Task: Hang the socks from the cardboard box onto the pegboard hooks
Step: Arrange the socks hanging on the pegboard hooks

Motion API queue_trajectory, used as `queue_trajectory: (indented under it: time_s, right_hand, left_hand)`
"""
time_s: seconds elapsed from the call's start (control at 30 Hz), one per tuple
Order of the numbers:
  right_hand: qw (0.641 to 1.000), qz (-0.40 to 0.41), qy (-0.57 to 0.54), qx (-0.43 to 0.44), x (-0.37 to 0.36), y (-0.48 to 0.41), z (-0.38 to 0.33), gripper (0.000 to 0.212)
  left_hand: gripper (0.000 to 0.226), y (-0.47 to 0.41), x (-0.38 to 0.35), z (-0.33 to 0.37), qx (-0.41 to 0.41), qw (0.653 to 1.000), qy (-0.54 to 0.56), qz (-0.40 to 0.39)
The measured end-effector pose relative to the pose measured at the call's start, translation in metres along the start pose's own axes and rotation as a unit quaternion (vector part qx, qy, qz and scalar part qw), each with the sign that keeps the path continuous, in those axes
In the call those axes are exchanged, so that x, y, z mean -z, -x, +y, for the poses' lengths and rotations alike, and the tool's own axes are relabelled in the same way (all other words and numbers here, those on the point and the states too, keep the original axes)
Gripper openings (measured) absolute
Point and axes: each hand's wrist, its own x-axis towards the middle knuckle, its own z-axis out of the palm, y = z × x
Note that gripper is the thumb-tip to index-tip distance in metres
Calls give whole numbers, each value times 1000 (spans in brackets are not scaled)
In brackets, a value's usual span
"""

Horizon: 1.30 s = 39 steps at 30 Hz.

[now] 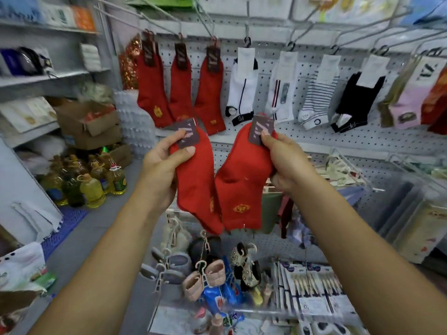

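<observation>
The person stands facing the pegboard (302,139), both arms raised, with a pair of red socks in each hand. The left hand (162,163) grips the left red socks (193,187) near the cuff. Its thumb lies across the red fabric and its forefinger reaches up onto the brown card label (187,132), with the other fingers curled behind. The right hand (284,160) pinches the right red socks (242,177) at the cuff as well, thumb on the lower edge of that pair's own brown tag (262,129). Both pairs hang down from the hands, and their lower parts meet between the forearms. They are held in the air below the row of wire hooks (180,36), apart from it.

On the pegboard above, three hung red socks (180,93) dangle side by side at the left end of the row. To their right come white socks (243,88), striped socks (316,93) and black socks (358,97), each on its own hook.

Off to the left, on the shelving, sit what look like open cardboard boxes (84,122), though that corner is blurred. Yellow oil bottles (92,189) stand on the floor below them.
</observation>
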Motion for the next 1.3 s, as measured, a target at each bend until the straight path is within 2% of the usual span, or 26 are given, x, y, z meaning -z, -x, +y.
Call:
queue_trajectory:
  time_s: [0.13,0.23,0.47,0.57,0.73,0.9,0.97,1.13,1.3]
  right_hand:
    - [1000,7,-1,11,-56,-46,0,15]
    - [1000,19,-2,12,-91,-77,4,18]
    - [995,31,50,86,-147,-117,33,21]
    - [994,39,61,86,-165,-123,50,20]
    - [984,46,122,123,-187,-134,53,17]
    - [959,41,211,186,-203,-146,42,16]
    - [954,39,216,206,-211,-154,33,20]
    - [947,55,219,228,-235,-191,-2,48]
    - [941,70,209,256,-252,-218,-20,38]
  left_hand:
    - [61,-57,36,22,41,997,64,-32]
    - [62,-98,67,32,90,988,109,-56]
    - [60,-175,125,42,119,980,120,-103]
    - [62,-194,143,41,128,979,104,-122]
    - [65,-210,163,41,104,980,76,-152]
    - [69,-221,170,48,84,981,46,-169]
    - [69,-225,167,53,73,980,29,-180]
    - [67,-236,164,67,43,981,12,-189]
    - [64,-239,162,72,31,979,20,-200]
